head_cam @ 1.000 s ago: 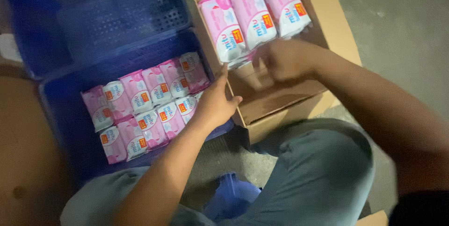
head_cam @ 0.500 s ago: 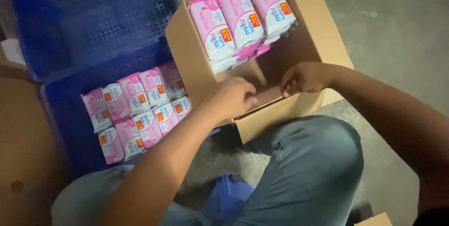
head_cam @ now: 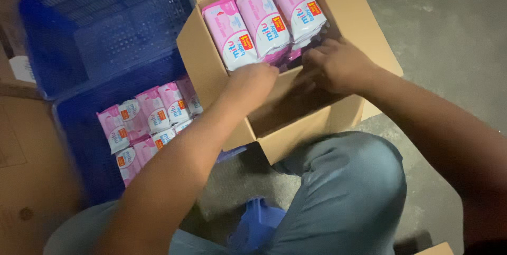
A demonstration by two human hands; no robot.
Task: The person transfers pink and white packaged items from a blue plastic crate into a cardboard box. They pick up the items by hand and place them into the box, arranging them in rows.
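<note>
An open cardboard box (head_cam: 208, 59) lies in front of my knees with three pink and white soft packs (head_cam: 264, 20) lined up at its far end, and more packs under them. Both my hands are inside the box at the near ends of these packs. My left hand (head_cam: 253, 83) has its fingers curled down by the left pack, hidden behind the knuckles. My right hand (head_cam: 338, 65) has its fingers spread and touches the lower packs under the right pack. The near half of the box is dark and holds no packs.
A blue plastic crate (head_cam: 74, 123) on the left holds several of the same pink packs (head_cam: 150, 115) in rows. A second blue crate (head_cam: 105, 28) stands behind it. Flat cardboard (head_cam: 26, 165) lies at the far left, a grey concrete floor (head_cam: 449, 33) on the right.
My left hand has moved from the crate's packs into the cardboard box. Both hands have gone further in, up to the packs at the far end. The view has shifted towards the box.
</note>
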